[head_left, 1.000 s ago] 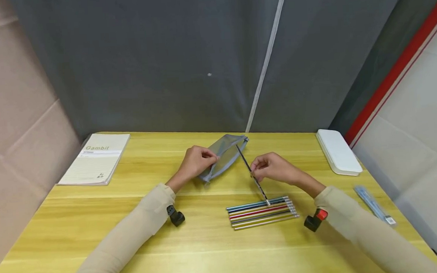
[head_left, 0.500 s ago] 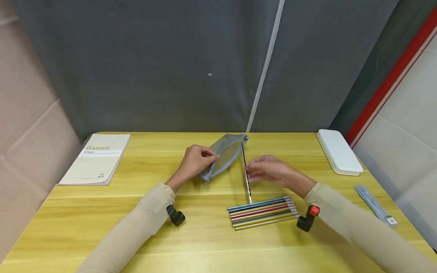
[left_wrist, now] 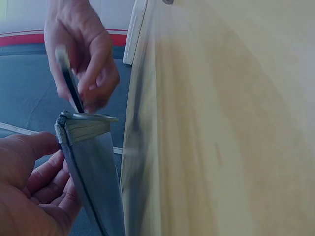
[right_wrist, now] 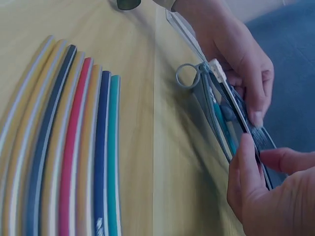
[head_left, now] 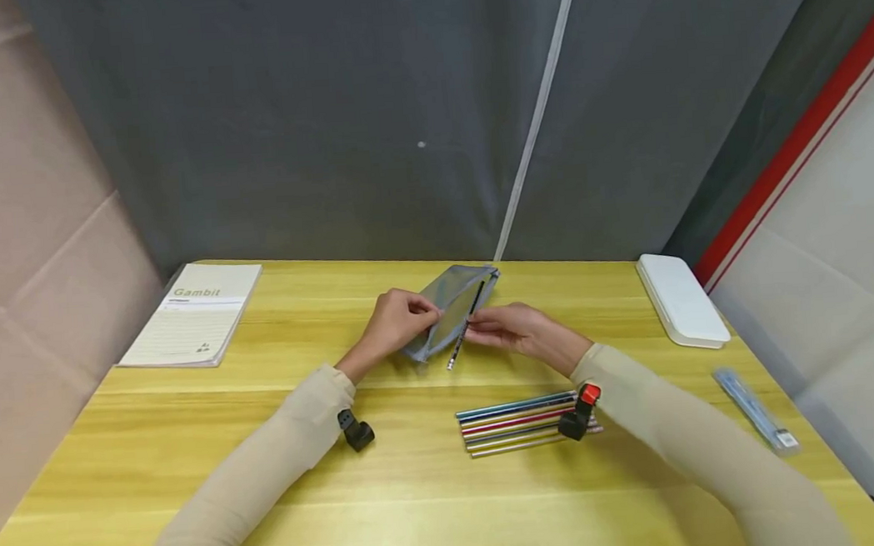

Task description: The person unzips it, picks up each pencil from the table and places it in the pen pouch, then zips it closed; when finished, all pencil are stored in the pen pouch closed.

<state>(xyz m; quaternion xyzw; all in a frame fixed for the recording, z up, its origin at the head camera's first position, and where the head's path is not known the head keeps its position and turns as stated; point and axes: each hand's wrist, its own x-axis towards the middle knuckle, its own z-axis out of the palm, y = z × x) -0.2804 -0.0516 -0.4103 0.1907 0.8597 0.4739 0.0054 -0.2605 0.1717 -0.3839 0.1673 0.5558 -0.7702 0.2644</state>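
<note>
My left hand [head_left: 395, 324] pinches the near edge of a grey zip pouch [head_left: 447, 286], which gapes toward the right. Between thumb and fingers, my right hand [head_left: 519, 332] grips a dark pencil [head_left: 456, 349] slantwise across the pouch's mouth, its white eraser end toward me. In the right wrist view a teal stick [right_wrist: 224, 129] shows inside the pouch, and a ring pull [right_wrist: 177, 74] hangs at its corner. Below my right forearm, a row of several coloured pencils [right_wrist: 74, 152] lies side by side on the table.
A notepad [head_left: 185, 326] lies at the table's back left. To the right are a white case [head_left: 682, 298] and a slim clear blue packet [head_left: 753, 408]. A dark grey curtain [head_left: 308, 130] hangs behind the table [head_left: 361, 511].
My right hand has carried the pencil leftward from above the row to the pouch's mouth, tilting it the other way. The left hand keeps its hold on the pouch.
</note>
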